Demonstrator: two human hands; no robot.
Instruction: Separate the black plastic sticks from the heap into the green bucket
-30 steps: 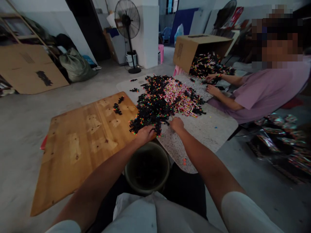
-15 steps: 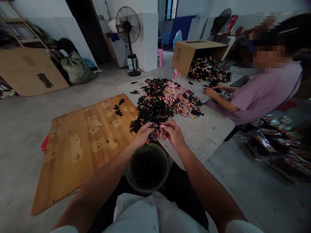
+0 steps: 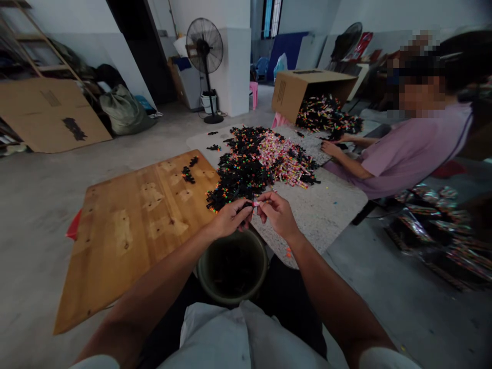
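Head view, centre of frame: one small pink tube [image 3: 257, 204], short, its long axis running roughly left to right, set between the two hands above the near edge of the pile. Right hand [image 3: 277, 212]: nearer to the tube, thumb and fingers pinched narrow on its right end. Left hand [image 3: 231, 216]: fingers closed round a black piece [image 3: 246, 205], dark and partly covered; its tip meets the tube's left end or stops just beside it, which cannot be told.

Below the hands, lower centre: one round bucket [image 3: 206, 279], dark inside, contents unclear.

Above the hands, centre: one heap of black pieces [image 3: 242, 171] with orange and green ends, pink-and-white tubes [image 3: 282, 159] massed at its right, on a speckled bench [image 3: 334, 202]. Left of centre: one wooden bench [image 3: 115, 230], two small black clusters [image 3: 188, 175] near its far edge.

Upper right: one cardboard box [image 3: 286, 95] on its side, spilling similar pieces; beside it, one seated co-worker [image 3: 415, 148], lilac shirt.
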